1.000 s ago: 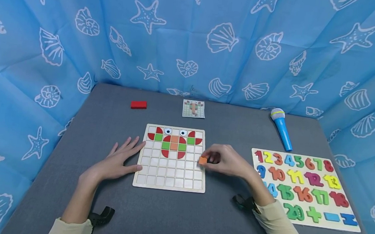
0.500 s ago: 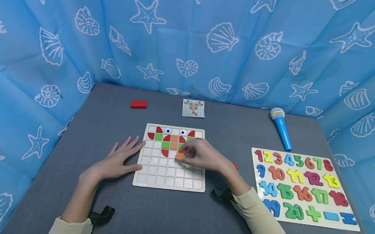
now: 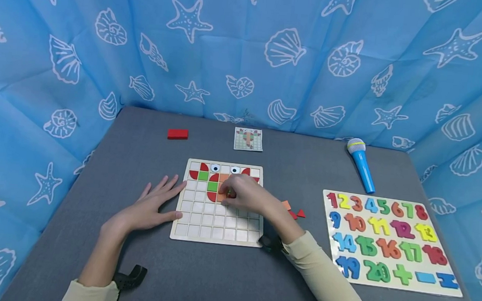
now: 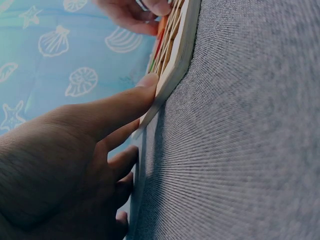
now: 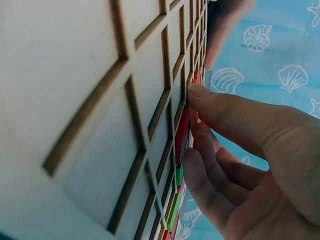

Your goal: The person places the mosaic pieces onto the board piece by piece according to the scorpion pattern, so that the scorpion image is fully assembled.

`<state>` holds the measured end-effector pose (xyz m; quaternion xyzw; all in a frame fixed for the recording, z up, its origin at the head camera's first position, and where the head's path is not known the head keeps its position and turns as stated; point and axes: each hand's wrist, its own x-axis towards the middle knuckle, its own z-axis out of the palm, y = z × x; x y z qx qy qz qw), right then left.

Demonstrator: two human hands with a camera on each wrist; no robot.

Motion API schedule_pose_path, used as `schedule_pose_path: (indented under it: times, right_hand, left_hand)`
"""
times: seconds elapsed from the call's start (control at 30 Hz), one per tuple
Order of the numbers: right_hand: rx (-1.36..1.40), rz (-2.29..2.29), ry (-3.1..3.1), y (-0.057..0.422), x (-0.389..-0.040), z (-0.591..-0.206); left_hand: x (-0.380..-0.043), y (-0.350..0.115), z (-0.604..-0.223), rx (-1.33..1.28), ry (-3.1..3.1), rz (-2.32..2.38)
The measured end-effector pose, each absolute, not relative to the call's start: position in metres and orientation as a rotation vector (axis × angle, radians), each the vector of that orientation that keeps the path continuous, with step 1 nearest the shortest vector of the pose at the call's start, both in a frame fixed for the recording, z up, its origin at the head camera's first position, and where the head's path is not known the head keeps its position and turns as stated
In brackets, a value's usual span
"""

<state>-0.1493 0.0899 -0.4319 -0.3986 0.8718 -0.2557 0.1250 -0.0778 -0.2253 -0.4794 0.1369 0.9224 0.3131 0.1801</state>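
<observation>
On the table lies a wooden grid board (image 3: pixel 196 217) with red quarter-round, green square and orange square tiles in its upper cells. Two googly-eye tiles sit in the top row. My left hand (image 3: pixel 147 207) lies flat with fingers spread, its thumb and index fingertip against the board's left edge; in the left wrist view the thumb (image 4: pixel 122 107) touches the frame. My right hand (image 3: pixel 247 195) reaches over the board, thumb and fingers pinching an orange square tile (image 3: pixel 220 198) at a cell just below the other orange tiles. The right hand hides tiles on the board's right half.
Right of the board, partly behind the right forearm, lie loose orange and red pieces (image 3: pixel 301 213). A number puzzle board (image 3: pixel 331 254) and a blue toy microphone (image 3: pixel 363 168) stand further right. Behind are a picture card (image 3: pixel 248 139) and a red block (image 3: pixel 178 134).
My right hand has moved left from the board's right edge to its middle, bringing the orange tile down to a cell. Loose pieces on the right came into view. The left hand has stayed.
</observation>
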Motion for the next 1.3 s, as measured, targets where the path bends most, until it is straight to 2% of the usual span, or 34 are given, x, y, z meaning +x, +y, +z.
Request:
schedule_pose_path:
  times: [0.37, 0.6, 0.9, 1.3]
  right_hand:
    - [-1.187, -0.706, 2.527, 0.097, -0.144, -0.431]
    - [-1.153, -0.845, 2.497, 0.114, -0.142, -0.427]
    - [-0.994, -0.963, 2.477, 0.156, -0.138, -0.419]
    - [-0.778, -0.871, 2.515, 0.223, -0.140, -0.418]
  left_hand:
    - [-0.078, -0.225, -0.480, 0.387, 2.602, 0.885]
    - [-0.077, -0.225, -0.479, 0.394, 2.599, 0.894]
    - [-0.077, -0.225, -0.478, 0.394, 2.596, 0.894]
    - [-0.077, -0.224, -0.478, 0.389, 2.593, 0.894]
